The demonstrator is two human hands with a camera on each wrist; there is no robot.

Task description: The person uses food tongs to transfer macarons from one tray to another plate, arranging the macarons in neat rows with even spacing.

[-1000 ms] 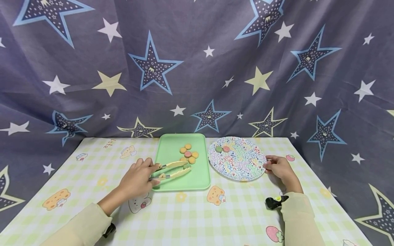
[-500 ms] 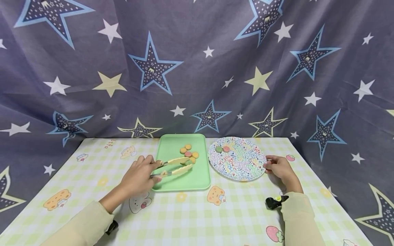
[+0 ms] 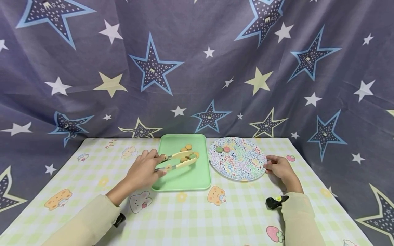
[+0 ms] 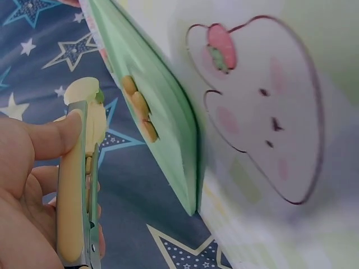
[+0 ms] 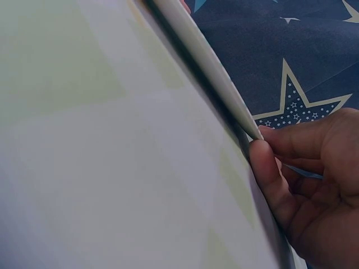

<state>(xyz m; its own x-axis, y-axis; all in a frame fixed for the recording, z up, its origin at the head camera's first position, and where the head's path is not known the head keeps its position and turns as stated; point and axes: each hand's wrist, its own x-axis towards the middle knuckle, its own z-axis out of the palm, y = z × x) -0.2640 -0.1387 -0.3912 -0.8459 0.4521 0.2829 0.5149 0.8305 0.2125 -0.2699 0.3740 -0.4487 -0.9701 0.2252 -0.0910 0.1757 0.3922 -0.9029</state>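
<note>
Two cookies [image 3: 226, 149] on one plate [image 3: 241, 164], room toward front edge [image 3: 241, 179]. Left hand [image 3: 144, 171] grips tongs [image 3: 185, 163]; right hand [image 3: 281, 169] pinches plate.

I wear pale yellow sleeves [image 3: 81, 222], a black device [image 3: 119, 220] by each cuff, my right one [image 3: 273, 204] marked bright yellow-green.

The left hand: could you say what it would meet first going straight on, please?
Likely the speckled plate, if the tongs clear the yellow macaron and green tray's rim; height is unclear.
</note>
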